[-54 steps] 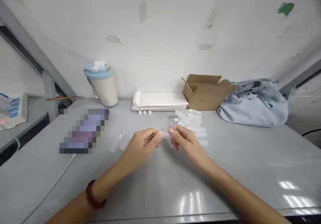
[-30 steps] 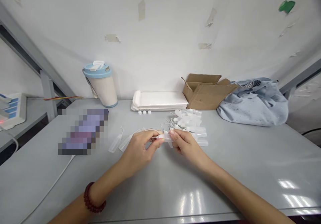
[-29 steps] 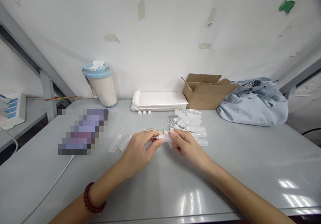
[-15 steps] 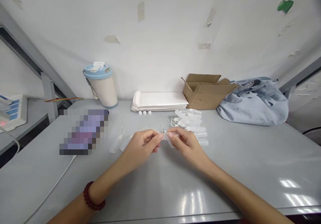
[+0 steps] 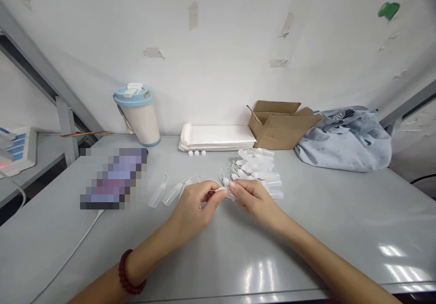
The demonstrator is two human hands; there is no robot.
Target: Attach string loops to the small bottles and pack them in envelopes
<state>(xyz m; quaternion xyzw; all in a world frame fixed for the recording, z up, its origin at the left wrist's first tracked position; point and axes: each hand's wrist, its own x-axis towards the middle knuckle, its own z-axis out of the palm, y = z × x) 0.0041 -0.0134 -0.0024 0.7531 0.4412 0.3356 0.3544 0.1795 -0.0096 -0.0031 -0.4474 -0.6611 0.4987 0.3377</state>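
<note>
Between both hands is a small translucent plastic bottle [image 5: 230, 192], mostly covered by fingers. My left hand [image 5: 199, 203] pinches its narrow tip end with thumb and forefinger. The other end is gripped by my right hand [image 5: 254, 198], thumb on top. Just behind the right hand lies a pile of similar translucent bottles [image 5: 260, 164] with thin tips and strap-like tails. To the left of my left hand, several more bottles [image 5: 173, 194] lie in a loose row, partly hidden by that hand.
White padded envelopes [image 5: 220, 136] are stacked by the wall, with three small white caps [image 5: 196, 152] before them. An open cardboard box [image 5: 284, 129] and a grey-blue cloth bundle [image 5: 345, 142] stand right. Left are a travel cup [image 5: 141, 122], a blurred phone [image 5: 117, 176] and its cable [image 5: 73, 258].
Both hands have shifted slightly right and down with the bottle. My left thumb and forefinger have moved nearer the right hand, and the left wrist has turned a little.
</note>
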